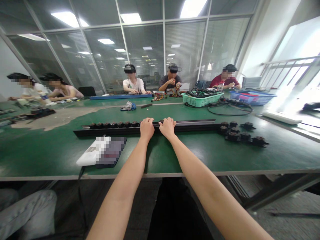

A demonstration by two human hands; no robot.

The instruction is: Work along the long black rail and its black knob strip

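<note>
A long black rail (192, 127) lies across the green table in front of me. Several small black round parts (120, 124) sit in a row along its left half. My left hand (147, 128) is closed over the rail just right of that row. Close beside it, my right hand (168, 128) is closed on a small black part (161, 121) at the rail, mostly hidden by the fingers. Past the rail's right end, several more black parts (245, 136) lie loose in a cluster.
Nearer me on the left lie a white device (87, 155) with a cable and a dark phone-like slab (117, 153). A green basket (200, 100) of cables, a blue basket (252, 98) and a crumpled cloth (128, 106) are farther back. Several people work across the table (195, 160).
</note>
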